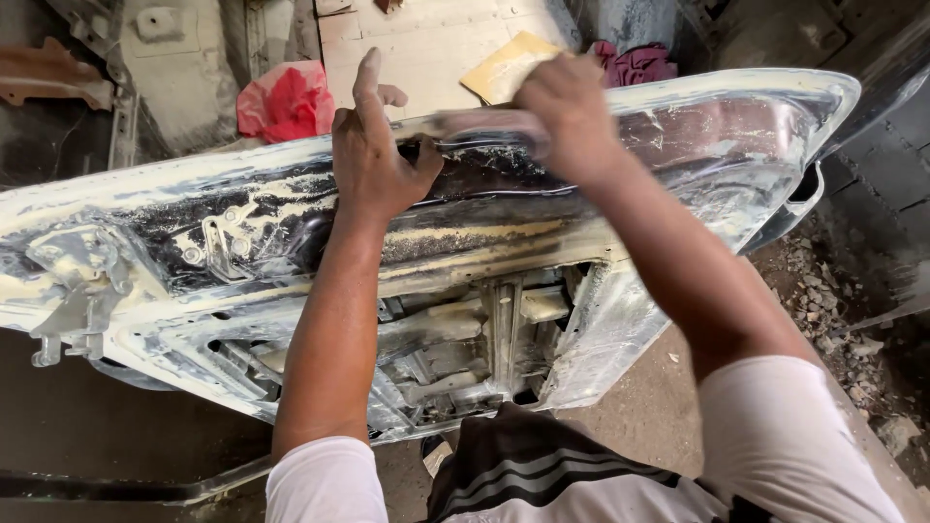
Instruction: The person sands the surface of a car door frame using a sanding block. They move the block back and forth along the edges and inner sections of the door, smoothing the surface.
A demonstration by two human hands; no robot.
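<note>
- Two hands are on the work, both near the top centre of the frame, over a stripped car panel (242,208) that runs from the left edge to the upper right.
- My left hand (373,160) lies open and mostly flat on the panel's upper edge, forefinger pointing up, thumb spread toward the middle; it grips nothing and only steadies.
- My right hand (567,107) is closed over a folded sheet of tan sandpaper (499,68), pressing it on the panel's top rim just beside the left thumb; the blur there reads as rubbing.
- To do this well, I judge the strokes should be long and even along the rim, with flat pressure through the palm so the paper does not dig grooves, and the bracing hand kept clear of the stroke.
- The panel looks like hard sheet metal, scuffed to dull grey-white with dark patches and pale dusty streaks; its edges are rolled and curved.
- Below centre, an opening shows inner ribs and brackets (465,349).
- A crumpled red rag (286,97) lies on the floor in the upper left, well apart from the hands.
</note>
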